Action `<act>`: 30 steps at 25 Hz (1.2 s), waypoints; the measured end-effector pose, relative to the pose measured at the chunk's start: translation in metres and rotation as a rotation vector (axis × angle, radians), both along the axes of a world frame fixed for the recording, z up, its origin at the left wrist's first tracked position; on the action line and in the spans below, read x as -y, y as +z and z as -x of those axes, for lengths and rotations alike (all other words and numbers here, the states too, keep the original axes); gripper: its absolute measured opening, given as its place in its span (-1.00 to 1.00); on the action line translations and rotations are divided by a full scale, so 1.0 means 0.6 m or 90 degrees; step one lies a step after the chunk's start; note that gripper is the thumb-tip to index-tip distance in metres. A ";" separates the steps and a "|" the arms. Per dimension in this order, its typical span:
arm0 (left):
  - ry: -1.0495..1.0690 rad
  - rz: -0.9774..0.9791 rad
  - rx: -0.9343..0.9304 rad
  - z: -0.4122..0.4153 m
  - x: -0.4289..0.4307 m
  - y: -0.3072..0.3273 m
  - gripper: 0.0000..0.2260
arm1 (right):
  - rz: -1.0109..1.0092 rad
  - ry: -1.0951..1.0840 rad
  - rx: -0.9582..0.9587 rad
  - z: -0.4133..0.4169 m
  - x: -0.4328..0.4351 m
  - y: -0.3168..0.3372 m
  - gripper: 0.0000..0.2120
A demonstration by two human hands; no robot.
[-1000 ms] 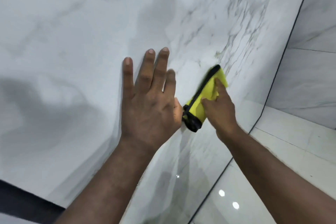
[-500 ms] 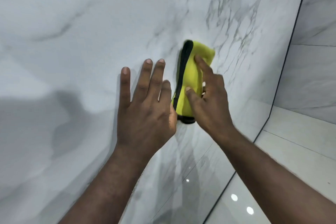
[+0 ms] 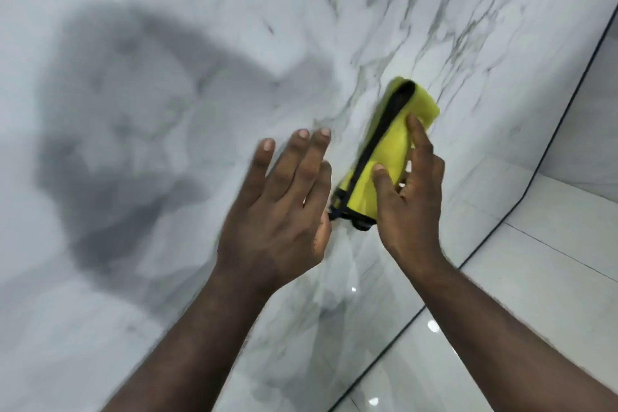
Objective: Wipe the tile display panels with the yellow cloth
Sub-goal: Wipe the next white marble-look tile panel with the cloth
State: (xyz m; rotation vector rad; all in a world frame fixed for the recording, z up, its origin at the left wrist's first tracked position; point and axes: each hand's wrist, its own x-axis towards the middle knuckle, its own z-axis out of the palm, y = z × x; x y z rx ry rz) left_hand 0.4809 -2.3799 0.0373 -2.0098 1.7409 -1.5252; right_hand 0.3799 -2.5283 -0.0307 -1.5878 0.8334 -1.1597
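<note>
A folded yellow cloth (image 3: 384, 157) with a black hem lies pressed against a large white marble tile panel (image 3: 207, 53) with grey veins. My right hand (image 3: 406, 197) holds the cloth to the panel, its forefinger and thumb stretched over the yellow fabric. My left hand (image 3: 281, 207) is just left of the cloth, fingers straight and spread flat on the panel, its thumb side close to the cloth's black corner.
A dark line (image 3: 521, 191) marks the panel's right edge. Beyond it stand more pale marble panels (image 3: 595, 130) and a glossy white tiled floor (image 3: 501, 328) reflecting ceiling lights. A grey shadow (image 3: 110, 144) falls across the panel at left.
My right hand has slid the cloth up the panel from low beside my left hand, turning it more upright. My left hand stays flat on the panel.
</note>
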 end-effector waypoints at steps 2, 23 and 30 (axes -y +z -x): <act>0.009 -0.036 0.071 -0.011 0.004 -0.022 -0.57 | -0.152 -0.012 -0.091 0.006 0.040 -0.077 -0.26; 0.019 -0.027 0.157 -0.016 0.007 -0.028 -0.61 | -0.438 -0.021 -0.155 -0.012 -0.015 -0.248 -0.27; 0.023 -0.051 0.120 -0.013 0.001 -0.022 -0.56 | -0.188 -0.056 -0.062 -0.006 0.053 -0.083 -0.21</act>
